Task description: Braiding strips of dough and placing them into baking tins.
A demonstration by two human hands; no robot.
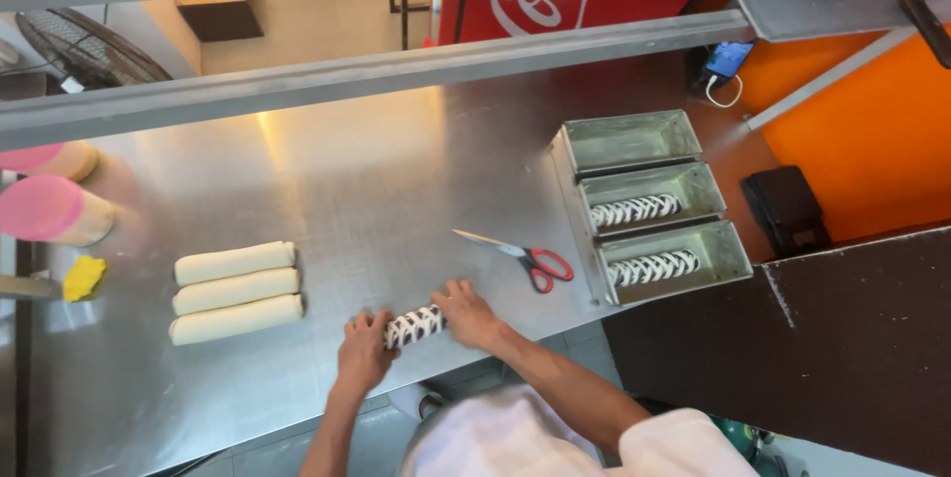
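Observation:
A short dough roll striped dark and white lies on the steel table near its front edge. My left hand grips the roll's left end and my right hand holds its right end. Red-handled scissors lie just beyond my right hand. Three plain pale dough rolls lie side by side to the left. On the right stands a strap of three metal loaf tins; the two nearer tins each hold a striped roll, and the far tin is bare.
Two pink-topped tubs and a yellow lump sit at the table's left edge. A steel shelf bar crosses above the table's far side. A phone on a cable and a black box lie right of the tins.

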